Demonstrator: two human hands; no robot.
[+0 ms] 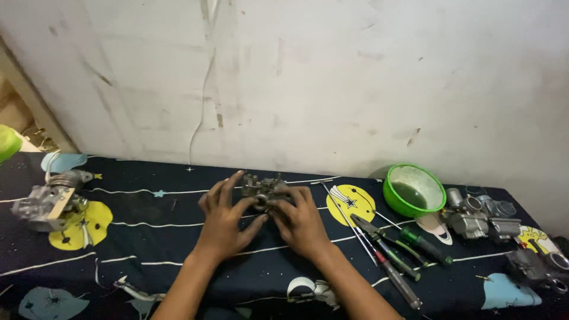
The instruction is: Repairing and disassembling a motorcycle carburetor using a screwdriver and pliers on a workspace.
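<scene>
Both hands hold a small metal carburetor (264, 191) mid-table, near the wall. Left hand (224, 220) cups it from the left, fingers up along its side, thumb under; its grip is pinching the carb body. Right hand (301, 220) presses in from the right, fingers curled over the top & front, also clamped on it. Carb sits between the fingertips, just above the dark patterned cloth on the table (154, 249).

Right of the hands: green plastic bowl (414, 191) w/ some dark-green liquid pooled inside. Pliers (388, 247) & screwdrivers (425, 245) lie between bowl & right wrist. More carburetors (481, 216) at far right; another carburetor (50, 201) at far left.
</scene>
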